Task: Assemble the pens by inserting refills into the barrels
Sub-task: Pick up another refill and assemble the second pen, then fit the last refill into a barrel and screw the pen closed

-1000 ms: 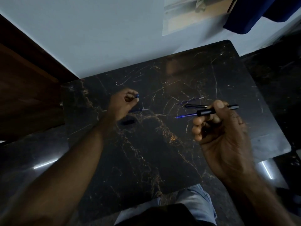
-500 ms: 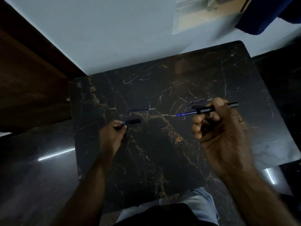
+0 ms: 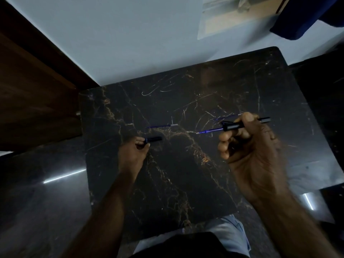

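Note:
My right hand [image 3: 249,151] grips a black pen barrel [image 3: 233,126] above the right side of the dark marble table [image 3: 167,183]. A blue refill [image 3: 210,130] sticks out of the barrel's left end, tip pointing left. My left hand [image 3: 133,153] pinches a short black pen piece [image 3: 153,139] that rests on the table left of centre. A loose blue refill [image 3: 161,126] with a pale end lies on the table just beyond that piece. Behind my right thumb, another thin blue refill [image 3: 226,117] lies on the table, partly hidden.
The table's far edge meets a pale wall [image 3: 130,43]. Dark wooden furniture [image 3: 33,90] stands at the left. A blue cloth [image 3: 307,17] hangs at the top right. My knee in light trousers [image 3: 223,233] shows under the table's near edge.
My left hand drew back from the loose refill toward me and took hold of the short black piece. My right hand kept the barrel and refill almost still.

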Motion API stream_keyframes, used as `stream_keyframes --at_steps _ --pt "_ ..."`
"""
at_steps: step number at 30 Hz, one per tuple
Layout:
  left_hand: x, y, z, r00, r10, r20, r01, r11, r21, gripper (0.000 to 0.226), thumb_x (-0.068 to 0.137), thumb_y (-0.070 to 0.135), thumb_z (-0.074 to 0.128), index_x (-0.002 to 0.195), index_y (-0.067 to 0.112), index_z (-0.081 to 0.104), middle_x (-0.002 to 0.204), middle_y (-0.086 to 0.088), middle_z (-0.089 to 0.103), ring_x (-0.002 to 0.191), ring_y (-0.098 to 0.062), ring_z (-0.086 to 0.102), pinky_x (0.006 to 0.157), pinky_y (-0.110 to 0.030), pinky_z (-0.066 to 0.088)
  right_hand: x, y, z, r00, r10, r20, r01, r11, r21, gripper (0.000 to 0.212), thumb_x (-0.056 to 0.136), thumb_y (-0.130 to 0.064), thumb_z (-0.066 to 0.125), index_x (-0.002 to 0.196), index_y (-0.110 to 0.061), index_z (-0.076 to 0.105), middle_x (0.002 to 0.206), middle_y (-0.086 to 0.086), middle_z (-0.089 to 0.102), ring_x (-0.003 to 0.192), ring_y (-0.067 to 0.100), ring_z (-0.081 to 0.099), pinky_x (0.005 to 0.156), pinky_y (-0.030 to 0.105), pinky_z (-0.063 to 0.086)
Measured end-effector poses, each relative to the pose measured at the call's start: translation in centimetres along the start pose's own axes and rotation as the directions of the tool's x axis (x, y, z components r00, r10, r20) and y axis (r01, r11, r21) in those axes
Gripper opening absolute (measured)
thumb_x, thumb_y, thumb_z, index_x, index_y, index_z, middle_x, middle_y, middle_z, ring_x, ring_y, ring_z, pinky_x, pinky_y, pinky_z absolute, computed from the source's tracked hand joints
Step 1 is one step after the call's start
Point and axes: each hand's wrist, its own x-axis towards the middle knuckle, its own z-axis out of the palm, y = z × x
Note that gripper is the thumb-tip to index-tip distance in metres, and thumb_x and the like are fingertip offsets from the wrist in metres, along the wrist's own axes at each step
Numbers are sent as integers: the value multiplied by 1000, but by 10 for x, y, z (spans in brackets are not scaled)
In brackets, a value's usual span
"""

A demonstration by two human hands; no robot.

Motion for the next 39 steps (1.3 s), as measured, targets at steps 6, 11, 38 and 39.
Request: stream_keyframes --at_steps 6,11,38,39 --pt "-5 -1 -2 1000 18 14 -18 999 -34 25 89 30 87 111 24 76 89 20 72 83 8 70 74 -11 58 -1 -2 3 1000 19 11 -19 1000 -4 25 102 -23 52 84 -14 65 71 8 72 57 20 66 49 27 52" --pt "-20 37 -37 999 -17 -43 3 949 -314 23 99 16 75 123 14 73 100 -2 77 87 -20 78 76 -44 67 -2 -5 3 1000 -7 9 7 1000 7 25 104 -21 50 87 -14 66 74 8 72 60 21 68 50 26 53" --pt "-39 91 -118 994 -25 103 99 553 -827 11 95 35 77 93 25 81 80 6 77 70 -5 73 56 -20 59 -10 2 17 999 10 34 -13 996 85 14 99 -18 57 90 -17 68 84 9 74 67 16 68 54 24 54" --pt "-42 76 -101 983 -89 162 181 640 -747 12 94 33 77 92 22 80 76 4 78 67 -8 73 53 -20 58 -10 1 15 1000 15 24 -17 997 80 16 99 -18 57 89 -18 68 84 8 74 66 16 68 54 23 54"
